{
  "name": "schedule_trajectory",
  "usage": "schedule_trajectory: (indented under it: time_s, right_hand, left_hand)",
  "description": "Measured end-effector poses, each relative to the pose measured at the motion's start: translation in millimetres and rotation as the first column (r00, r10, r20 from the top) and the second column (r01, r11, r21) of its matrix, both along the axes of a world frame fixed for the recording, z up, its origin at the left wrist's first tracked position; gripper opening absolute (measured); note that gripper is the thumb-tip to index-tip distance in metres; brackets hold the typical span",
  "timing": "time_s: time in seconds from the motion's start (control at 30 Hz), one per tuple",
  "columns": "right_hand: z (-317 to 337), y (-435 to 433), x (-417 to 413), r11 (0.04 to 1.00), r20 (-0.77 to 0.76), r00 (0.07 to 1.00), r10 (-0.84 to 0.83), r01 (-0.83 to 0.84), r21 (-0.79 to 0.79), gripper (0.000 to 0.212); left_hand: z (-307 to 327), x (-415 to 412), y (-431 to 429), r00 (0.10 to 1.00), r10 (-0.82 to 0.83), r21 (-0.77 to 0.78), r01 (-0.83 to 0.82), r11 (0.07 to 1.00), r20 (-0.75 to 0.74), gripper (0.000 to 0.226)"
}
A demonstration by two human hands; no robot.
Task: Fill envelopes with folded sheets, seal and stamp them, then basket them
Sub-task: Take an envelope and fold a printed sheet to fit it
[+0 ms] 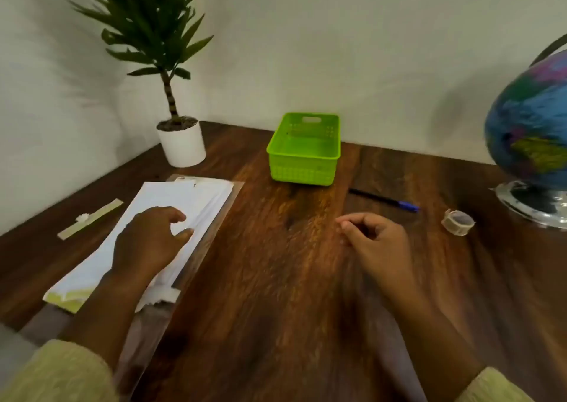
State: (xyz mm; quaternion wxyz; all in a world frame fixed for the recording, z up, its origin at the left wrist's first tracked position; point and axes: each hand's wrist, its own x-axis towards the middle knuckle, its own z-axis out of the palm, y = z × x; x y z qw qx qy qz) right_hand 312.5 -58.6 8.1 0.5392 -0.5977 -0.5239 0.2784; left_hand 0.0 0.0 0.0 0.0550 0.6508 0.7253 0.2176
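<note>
A stack of white envelopes and sheets [171, 205] lies on a clear plastic sleeve at the left of the wooden table [276, 263]. My left hand [150, 239] rests on top of the stack, thumb and fingers pinching at the edge of the top sheet. My right hand [374, 236] hovers over bare wood to the right, fingers loosely curled with nothing in them. The green plastic basket [302, 168] stands with nothing in it at the back centre. A roll of clear tape [457, 222] sits right of my right hand.
A black and blue pen [385, 200] lies between the basket and my right hand. A potted plant [181, 144] stands at the back left, a globe [530, 144] at the right edge. A pale strip with a white bit [90, 219] lies left of the stack.
</note>
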Motion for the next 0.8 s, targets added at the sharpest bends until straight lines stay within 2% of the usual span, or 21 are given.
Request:
schedule_trajectory:
  time_s: [0.13,0.2,0.27,0.4,0.47,0.57,0.7,0.8]
  right_hand:
    - [-32.4,-16.6,-6.3,1.0,-0.056,0.998,0.031,-0.031,0.003,0.024]
    - [-39.8,-25.9,-9.5,1.0,-0.096,0.995,0.025,-0.023,0.013,0.023]
    - [-41.0,-33.2,-7.3,1.0,-0.098,0.995,0.016,-0.015,0.015,0.021]
    - [-49.5,-45.9,-0.9,1.0,-0.017,1.0,0.001,-0.001,0.024,0.016]
    - [-54.3,-50.5,1.8,1.0,0.015,1.0,0.0,0.0,0.0,0.017]
    - [-59.3,-50.1,6.1,0.999,0.163,0.987,0.013,-0.005,-0.05,0.021]
    - [-60.1,-48.3,7.4,0.997,0.259,0.965,0.038,-0.019,-0.078,0.02]
    - [-59.7,-48.6,5.2,0.995,0.306,0.95,0.067,-0.043,-0.086,0.017]
  left_hand:
    - [-22.3,-27.4,-23.8,0.99,0.07,-0.175,-0.091,0.98,-0.124,0.067]
    - [-27.8,-30.6,-34.9,0.972,0.096,-0.203,-0.141,0.969,-0.216,0.076]
    - [-29.2,-31.9,-39.6,0.951,0.131,-0.228,-0.199,0.953,-0.281,0.081]
    - [-30.9,-33.5,-42.5,0.947,0.188,-0.339,-0.272,0.901,-0.259,0.073]
    - [-31.9,-34.3,-44.3,0.949,0.173,-0.291,-0.249,0.924,-0.262,0.062]
    - [-30.1,-31.9,-49.3,0.95,0.119,-0.074,-0.146,0.987,-0.288,0.042]
    - [-21.6,-30.7,-50.0,0.891,0.073,0.122,-0.02,0.992,-0.449,0.024]
    - [-16.1,-32.8,-49.4,0.918,0.052,0.208,0.034,0.977,-0.394,0.019]
